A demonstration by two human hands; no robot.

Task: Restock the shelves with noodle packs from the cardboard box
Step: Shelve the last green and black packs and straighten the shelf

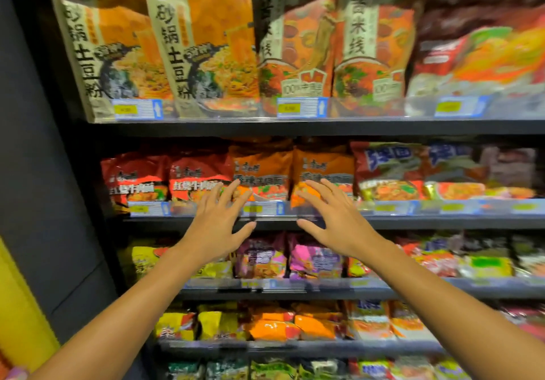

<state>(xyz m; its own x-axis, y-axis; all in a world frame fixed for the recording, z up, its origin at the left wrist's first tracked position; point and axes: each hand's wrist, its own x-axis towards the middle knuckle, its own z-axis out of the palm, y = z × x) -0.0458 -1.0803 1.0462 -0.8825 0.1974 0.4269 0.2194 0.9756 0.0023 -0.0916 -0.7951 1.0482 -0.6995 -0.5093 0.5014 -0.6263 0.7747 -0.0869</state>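
Far left, a dark side panel [44,143] frames the shelving, and on the second shelf two red noodle packs [165,176] stand upright behind the clear price rail [383,207]. Next across, the left hand [216,220] reaches in, fingers spread wide and straight, holding nothing, tips just at the left orange noodle pack [261,167]; whether they press it or hover is hard to tell. Beside it, the right hand [333,217] mirrors that, fingers fanned and empty, tips against or just before the right orange noodle pack [323,164]. Both orange packs stand side by side, touching, leaning slightly. Further right, the red-and-blue packs [389,170] fill the row.

The cardboard box is not in view, so this looks like squaring up packs already placed. The risk: these are soft, puffy bags, and an uneven push from either palm could tip one backward or skew it onto its neighbour. A finger snagging the price rail could knock its labels loose.
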